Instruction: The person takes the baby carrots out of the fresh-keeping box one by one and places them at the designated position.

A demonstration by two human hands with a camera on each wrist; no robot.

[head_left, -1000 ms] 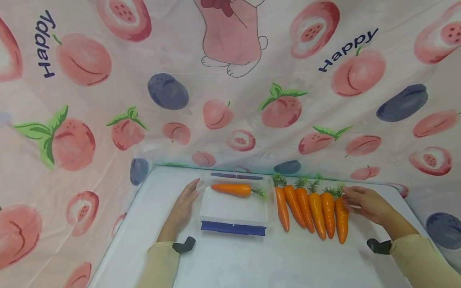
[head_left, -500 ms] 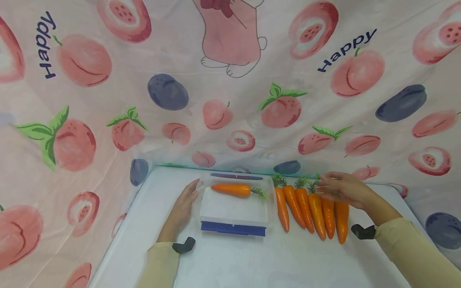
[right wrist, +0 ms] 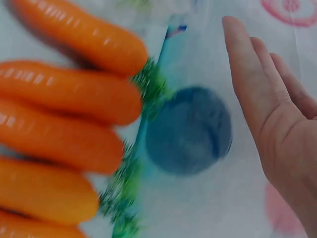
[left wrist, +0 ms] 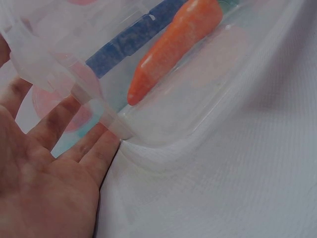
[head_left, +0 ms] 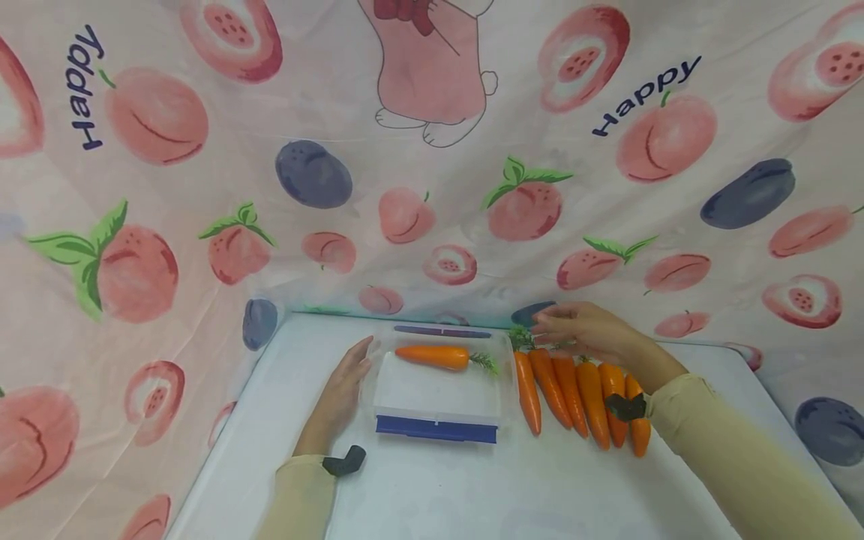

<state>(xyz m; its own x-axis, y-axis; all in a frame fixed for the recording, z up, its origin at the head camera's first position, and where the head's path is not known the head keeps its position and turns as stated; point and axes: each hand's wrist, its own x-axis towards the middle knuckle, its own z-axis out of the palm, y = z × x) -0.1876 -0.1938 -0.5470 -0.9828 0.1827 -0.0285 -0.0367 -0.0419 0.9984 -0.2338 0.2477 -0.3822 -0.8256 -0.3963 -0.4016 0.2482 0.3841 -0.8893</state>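
A clear plastic box (head_left: 439, 390) with blue clips stands on the table, one orange carrot (head_left: 432, 356) lying inside along its far side. My left hand (head_left: 344, 382) rests at the box's left wall; in the left wrist view its fingers (left wrist: 91, 146) lie straight against the plastic. My right hand (head_left: 583, 330) is over the green tops of the carrot row, with nothing in it. The right wrist view has that hand (right wrist: 277, 104) with fingers extended, apart from the carrots. Several carrots (head_left: 592, 405) lie side by side right of the box, tips toward me; the hand and wrist partly hide their tops.
The white table (head_left: 472, 487) ends at the back against a pink curtain (head_left: 405, 165) printed with fruit. A dark band (head_left: 346, 461) is on the left wrist, another dark band (head_left: 626, 406) on the right. The nearest carrot (head_left: 528, 394) lies right beside the box.
My right hand has moved left from the rightmost carrot's top, passing above the row toward the box. The left hand, the box and the carrots stay where they were.
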